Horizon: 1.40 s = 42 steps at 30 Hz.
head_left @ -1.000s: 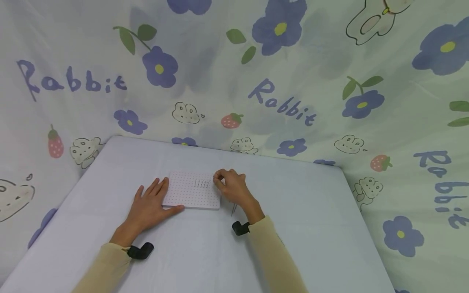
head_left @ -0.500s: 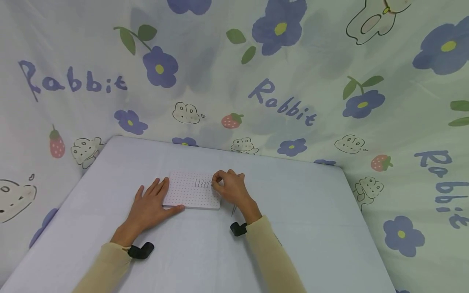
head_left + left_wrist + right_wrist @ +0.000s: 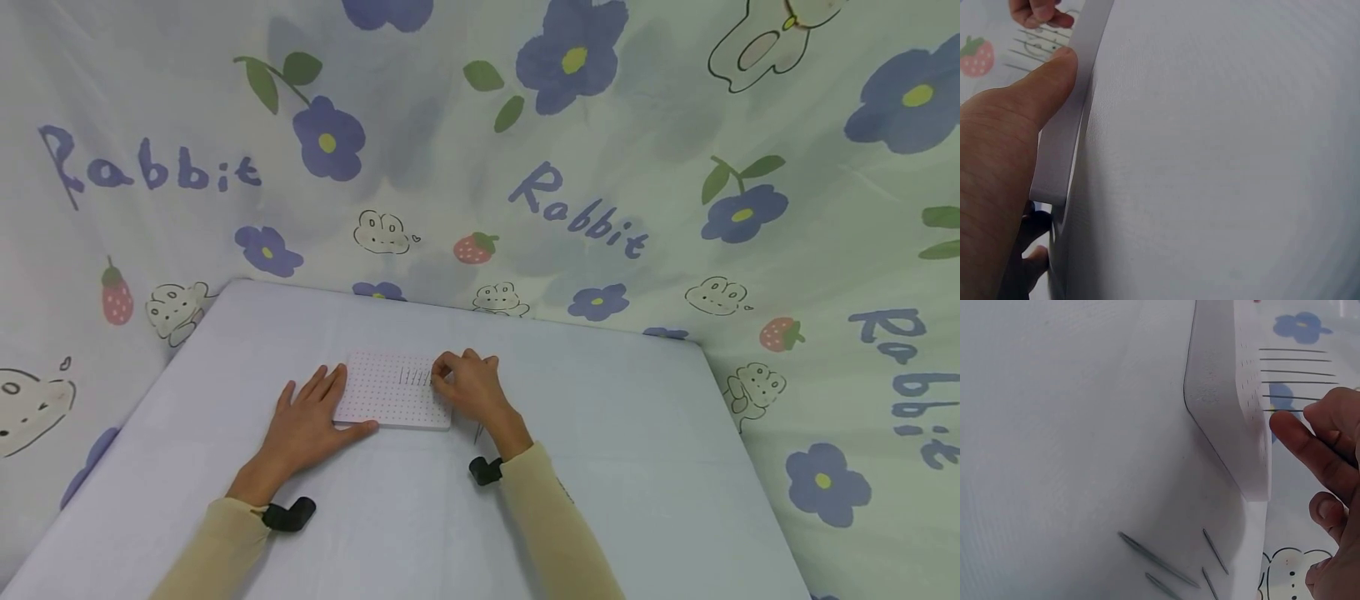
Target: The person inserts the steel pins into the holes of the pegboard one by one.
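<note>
A white board with a grid of small holes (image 3: 375,404) lies on the table. My left hand (image 3: 303,425) rests with spread fingers at its left side, the thumb along the front edge. Several thin metal needles (image 3: 1300,382) stand upright in a row in the board. At the right end of that row, my right hand (image 3: 476,387) pinches a needle (image 3: 1282,410) between thumb and index finger; its lower end meets the board. Loose needles (image 3: 1159,560), some thicker than others, lie beside the board in the right wrist view, partly behind my right wrist in the head view.
A white cloth covers the table (image 3: 637,467). Behind it hangs a curtain (image 3: 420,150) printed with flowers, rabbits and strawberries. Black wrist cameras sit on my left wrist (image 3: 288,514) and right wrist (image 3: 486,472).
My right hand has moved slightly left and down toward the board, and the needle it pinches now stands in line with the row. The left hand stays in place.
</note>
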Each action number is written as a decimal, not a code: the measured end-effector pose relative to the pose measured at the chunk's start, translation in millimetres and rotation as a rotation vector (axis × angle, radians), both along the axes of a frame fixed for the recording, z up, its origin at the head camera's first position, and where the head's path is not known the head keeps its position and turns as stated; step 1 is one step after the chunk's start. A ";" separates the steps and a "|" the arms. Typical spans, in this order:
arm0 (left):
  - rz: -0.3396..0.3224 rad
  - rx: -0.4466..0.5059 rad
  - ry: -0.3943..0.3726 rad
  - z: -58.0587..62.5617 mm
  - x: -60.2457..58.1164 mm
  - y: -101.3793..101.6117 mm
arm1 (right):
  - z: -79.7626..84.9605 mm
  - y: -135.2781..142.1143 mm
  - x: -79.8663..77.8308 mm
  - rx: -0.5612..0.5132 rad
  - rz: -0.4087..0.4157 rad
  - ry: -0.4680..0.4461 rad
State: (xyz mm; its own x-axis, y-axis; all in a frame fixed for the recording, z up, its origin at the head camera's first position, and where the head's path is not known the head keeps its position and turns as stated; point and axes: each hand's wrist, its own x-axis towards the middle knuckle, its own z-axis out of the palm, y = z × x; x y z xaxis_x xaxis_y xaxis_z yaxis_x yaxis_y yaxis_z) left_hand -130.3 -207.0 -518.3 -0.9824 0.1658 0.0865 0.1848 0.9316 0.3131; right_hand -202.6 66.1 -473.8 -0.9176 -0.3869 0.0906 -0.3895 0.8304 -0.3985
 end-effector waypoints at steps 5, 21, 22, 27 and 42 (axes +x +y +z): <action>0.002 -0.007 -0.008 -0.6 -0.6 -0.3 | -1.2 -0.6 -0.2 0.006 0.001 -0.008; 0.001 -0.006 -0.019 -0.1 -0.9 -0.3 | -4.7 -1.3 -0.4 0.030 0.001 0.001; 0.000 -0.005 -0.020 0.0 -1.0 -0.4 | -4.5 -1.1 -0.4 0.037 -0.002 0.002; 0.000 -0.002 -0.016 1.3 0.1 -0.4 | -2.6 2.3 -0.4 0.054 -0.019 -0.008; 0.002 0.012 -0.011 5.5 0.6 3.6 | 12.4 56.8 -3.9 0.009 -0.038 -0.019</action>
